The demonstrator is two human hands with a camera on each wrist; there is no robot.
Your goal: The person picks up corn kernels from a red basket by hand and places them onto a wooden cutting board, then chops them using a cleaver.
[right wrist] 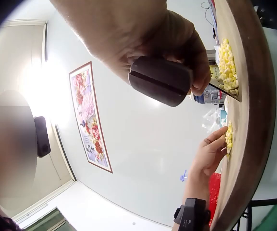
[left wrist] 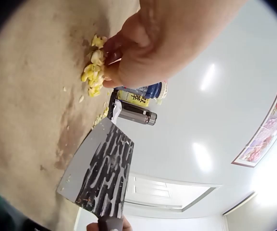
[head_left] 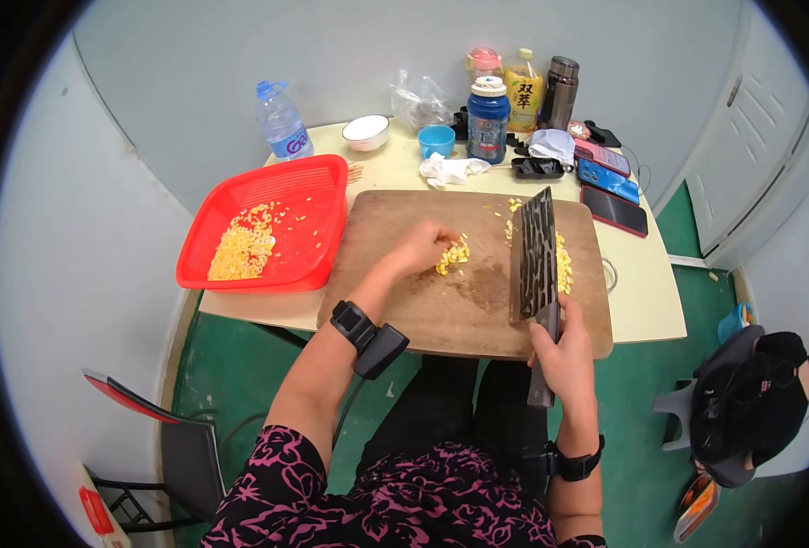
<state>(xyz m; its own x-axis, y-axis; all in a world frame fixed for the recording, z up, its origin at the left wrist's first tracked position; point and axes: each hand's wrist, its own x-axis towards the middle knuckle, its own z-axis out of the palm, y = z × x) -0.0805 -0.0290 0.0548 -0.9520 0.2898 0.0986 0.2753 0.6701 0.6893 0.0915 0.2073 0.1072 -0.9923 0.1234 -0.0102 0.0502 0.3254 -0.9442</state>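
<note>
On the wooden cutting board, my left hand has its fingertips right at a small heap of chopped yellow pieces. In the left wrist view the fingers are loosely bent, and the pieces lie along their tips. My right hand grips the dark handle of a wide cleaver, whose blade stands on the board with its dark patterned side showing. More chopped yellow pieces lie on the far side of the blade, partly hidden by it in the head view.
Left of the board stands a red plastic basket with yellow bits inside. A water bottle, a white bowl, a blue cup, a blue jar and a thermos line the back. Phones lie at the right.
</note>
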